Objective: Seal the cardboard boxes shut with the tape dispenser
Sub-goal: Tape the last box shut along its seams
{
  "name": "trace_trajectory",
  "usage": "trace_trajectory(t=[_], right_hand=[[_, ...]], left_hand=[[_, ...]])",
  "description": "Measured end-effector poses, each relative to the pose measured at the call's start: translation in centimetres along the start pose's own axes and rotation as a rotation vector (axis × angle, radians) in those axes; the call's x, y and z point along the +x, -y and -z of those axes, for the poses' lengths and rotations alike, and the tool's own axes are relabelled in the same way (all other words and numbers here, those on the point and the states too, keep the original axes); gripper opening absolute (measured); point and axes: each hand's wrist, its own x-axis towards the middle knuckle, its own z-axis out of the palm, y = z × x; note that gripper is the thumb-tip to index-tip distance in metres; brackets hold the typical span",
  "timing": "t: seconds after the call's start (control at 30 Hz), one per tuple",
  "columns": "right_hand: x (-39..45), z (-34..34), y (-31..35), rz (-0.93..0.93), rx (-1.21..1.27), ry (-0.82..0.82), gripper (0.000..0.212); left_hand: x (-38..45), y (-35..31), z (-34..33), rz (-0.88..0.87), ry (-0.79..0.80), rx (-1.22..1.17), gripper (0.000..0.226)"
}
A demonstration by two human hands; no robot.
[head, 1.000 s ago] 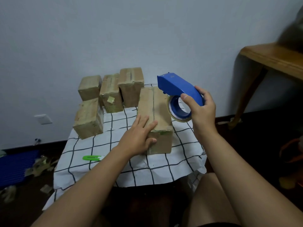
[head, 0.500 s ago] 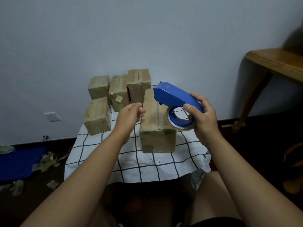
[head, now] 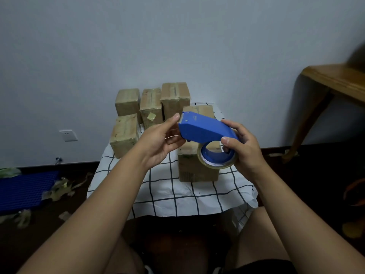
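My right hand (head: 245, 149) grips the blue tape dispenser (head: 205, 128) by its rear, fingers curled round the tape roll (head: 215, 165). The dispenser hangs in the air above the nearest cardboard box (head: 193, 169), nose pointing left and away. My left hand (head: 160, 141) is raised palm-up at the dispenser's nose, thumb by its tip and fingers loosely under it; any tape between them is too thin to make out. Further back stand several more boxes: one at the left (head: 123, 135) and three in a row by the wall (head: 151, 104).
The boxes sit on a small table under a white checked cloth (head: 177, 194), pushed against the wall. A wooden table (head: 335, 78) juts in at the right. On the dark floor at the left lie a blue mat (head: 23, 186) and tape scraps (head: 59, 188).
My left hand left the near box's top and rose to the dispenser's nose. My right hand brought the dispenser down and toward me, over the near box.
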Motion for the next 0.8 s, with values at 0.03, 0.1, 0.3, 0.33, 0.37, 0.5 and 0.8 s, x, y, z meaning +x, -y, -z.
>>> trace_trajectory(t=[0.03, 0.1, 0.3, 0.33, 0.37, 0.5, 0.8], right_hand=[[0.1, -0.1, -0.1, 0.001, -0.004, 0.002, 0.058], [0.1, -0.3, -0.3, 0.002, -0.012, 0.004, 0.056], [0.3, -0.7, -0.6, -0.01, -0.016, -0.002, 0.058], [0.3, -0.7, -0.7, -0.01, -0.012, -0.003, 0.058], [0.3, -0.7, -0.7, -0.009, -0.011, -0.003, 0.058], [0.2, -0.6, -0.9, -0.014, -0.034, 0.014, 0.057], [-0.1, -0.4, -1.5, -0.021, -0.16, 0.028, 0.053]], left_hand=[[0.0, 0.0, 0.2, 0.006, 0.017, -0.022, 0.022], [0.1, 0.2, 0.7, 0.012, 0.048, -0.063, 0.019], [0.2, 0.5, 1.8, 0.049, 0.063, -0.141, 0.024], [0.2, 0.5, 2.0, 0.075, 0.05, -0.173, 0.026], [0.2, 0.6, 2.2, 0.101, 0.035, -0.199, 0.027], [0.2, 0.8, 2.7, 0.147, 0.018, -0.141, 0.024], [0.0, 1.5, 3.0, 0.221, 0.012, 0.017, 0.025]])
